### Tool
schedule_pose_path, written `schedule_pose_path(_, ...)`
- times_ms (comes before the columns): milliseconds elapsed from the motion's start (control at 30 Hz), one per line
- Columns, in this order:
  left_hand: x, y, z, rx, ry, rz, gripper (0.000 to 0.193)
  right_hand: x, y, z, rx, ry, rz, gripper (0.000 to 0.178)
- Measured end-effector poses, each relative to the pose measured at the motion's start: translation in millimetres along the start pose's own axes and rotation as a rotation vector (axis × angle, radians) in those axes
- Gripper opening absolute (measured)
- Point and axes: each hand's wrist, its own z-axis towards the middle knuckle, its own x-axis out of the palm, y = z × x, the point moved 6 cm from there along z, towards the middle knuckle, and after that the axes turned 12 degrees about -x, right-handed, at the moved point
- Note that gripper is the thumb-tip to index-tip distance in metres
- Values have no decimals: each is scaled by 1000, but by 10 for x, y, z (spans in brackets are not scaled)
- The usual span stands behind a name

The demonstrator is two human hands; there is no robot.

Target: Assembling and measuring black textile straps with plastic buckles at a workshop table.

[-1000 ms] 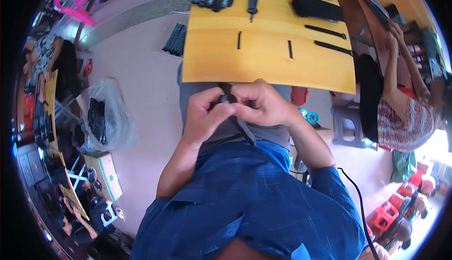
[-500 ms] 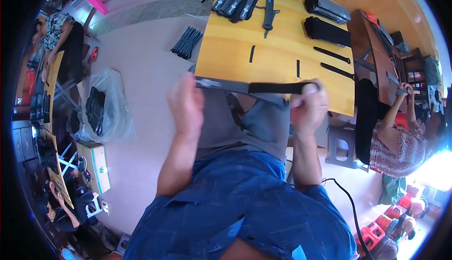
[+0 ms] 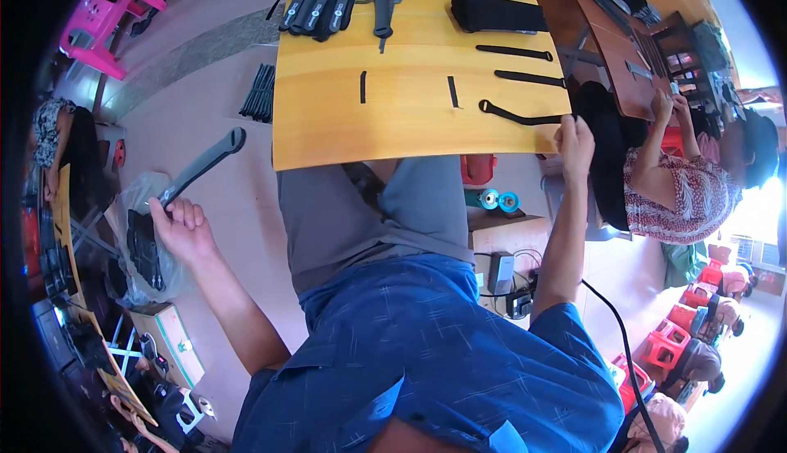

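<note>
My left hand [image 3: 192, 232] is out to the left, beyond the table, with its fingers closed on the end of a grey strap [image 3: 206, 163]. That strap slants up and right to a rounded end. At the table's near right corner, my right hand [image 3: 576, 148] pinches one end of a black strap [image 3: 525, 119], whose looped end lies on the yellow table [image 3: 410, 137]. Farther back lie two similar straps, an upper black strap [image 3: 515, 52] and a lower black strap [image 3: 531, 79]. Two short dark strips, a left strip [image 3: 363, 87] and a right strip [image 3: 453, 92], are on the tabletop.
Several grey straps [image 3: 325, 2] and a single grey strap [image 3: 383, 6] lie at the back. Dark stacks [image 3: 498, 14] sit back right. A black cable [image 3: 615, 338] runs down on the right. A co-worker [image 3: 680, 191] sits at a brown table [image 3: 611, 43]. A plastic bag [image 3: 147, 240] is on the left.
My hands have moved apart, and the grey and black straps, in line between them before, are now separate. The left carries the grey strap left; the right holds the black one at the table's corner.
</note>
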Motion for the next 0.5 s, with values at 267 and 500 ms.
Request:
schedule_pose_path(267,110,248,-165,-19,-54,70,42,-74,-276,82,24,-24,-520,47)
schedule_pose_path(500,229,272,-168,-7,-68,104,42,-188,84,20,-212,-232,-627,30)
